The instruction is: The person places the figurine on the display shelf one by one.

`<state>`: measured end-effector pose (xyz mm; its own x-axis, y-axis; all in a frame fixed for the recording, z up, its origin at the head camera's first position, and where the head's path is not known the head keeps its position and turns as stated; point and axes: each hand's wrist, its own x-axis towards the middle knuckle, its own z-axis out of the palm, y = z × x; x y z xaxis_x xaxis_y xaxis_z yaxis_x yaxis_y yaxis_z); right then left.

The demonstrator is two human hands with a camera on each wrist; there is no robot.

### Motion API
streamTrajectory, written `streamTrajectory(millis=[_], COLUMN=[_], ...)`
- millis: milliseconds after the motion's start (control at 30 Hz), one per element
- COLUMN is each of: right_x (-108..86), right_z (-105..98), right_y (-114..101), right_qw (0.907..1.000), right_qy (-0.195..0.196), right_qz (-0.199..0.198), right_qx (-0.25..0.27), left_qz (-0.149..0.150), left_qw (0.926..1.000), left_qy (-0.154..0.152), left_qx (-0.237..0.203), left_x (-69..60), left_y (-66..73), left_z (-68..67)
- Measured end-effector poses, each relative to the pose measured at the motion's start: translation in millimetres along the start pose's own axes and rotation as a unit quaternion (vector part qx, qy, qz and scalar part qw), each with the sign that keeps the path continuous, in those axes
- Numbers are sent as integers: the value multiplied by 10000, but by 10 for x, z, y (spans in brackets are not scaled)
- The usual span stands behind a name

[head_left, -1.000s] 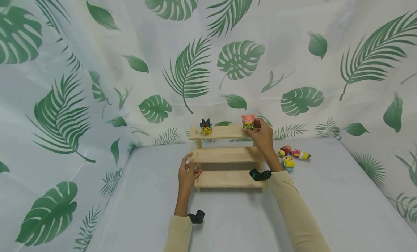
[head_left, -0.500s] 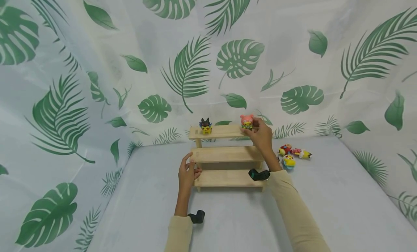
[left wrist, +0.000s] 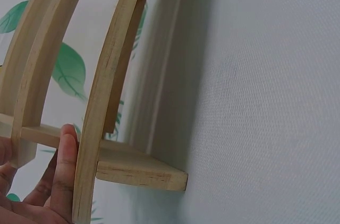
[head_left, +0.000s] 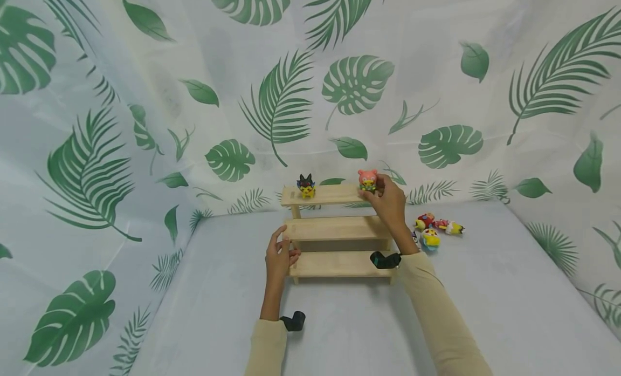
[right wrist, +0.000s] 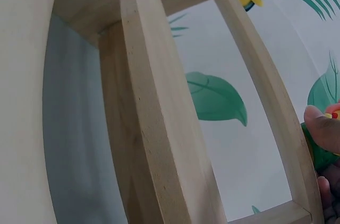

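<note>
A three-tier wooden display shelf (head_left: 339,227) stands on the white surface. My right hand (head_left: 390,202) pinches a small figurine with a pink hood (head_left: 367,179) at the right end of the top tier. In the right wrist view, my thumb (right wrist: 324,128) lies against that figurine, which is partly cut off. At the left side my left hand (head_left: 278,260) holds the shelf by the end of its middle tier, and its fingers (left wrist: 66,165) reach between the boards. A yellow figurine with a black-eared hood (head_left: 306,186) stands at the top tier's left end.
Several more figurines lie in a cluster right of the shelf, among them a red one (head_left: 425,221) and a yellow-and-blue one (head_left: 430,239). My right forearm partly hides another. A leaf-print curtain (head_left: 301,95) hangs close behind the shelf.
The pink-hooded figurine has shifted very slightly left along the top tier with my right hand. My left hand keeps its place on the shelf. The head view has tilted a little.
</note>
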<state>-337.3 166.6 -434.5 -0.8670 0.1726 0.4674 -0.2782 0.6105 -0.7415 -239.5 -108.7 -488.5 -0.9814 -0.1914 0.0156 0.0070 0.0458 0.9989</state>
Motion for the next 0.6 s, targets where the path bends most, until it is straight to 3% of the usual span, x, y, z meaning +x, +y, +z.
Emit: streamTrajectory(millis=[267, 600], right_x=[-5, -16], right_z=[-2, -25], right_y=[9, 8], right_qw=[9999, 9993], right_qy=[-97, -234], right_qz=[90, -169], right_qx=[-98, -242], left_qz=[-79, -67], left_qw=[9999, 9999], left_qy=[-15, -6], left_qx=[-76, -111], left_x=[-18, -20], left_y=[27, 33], left_z=[-4, 0])
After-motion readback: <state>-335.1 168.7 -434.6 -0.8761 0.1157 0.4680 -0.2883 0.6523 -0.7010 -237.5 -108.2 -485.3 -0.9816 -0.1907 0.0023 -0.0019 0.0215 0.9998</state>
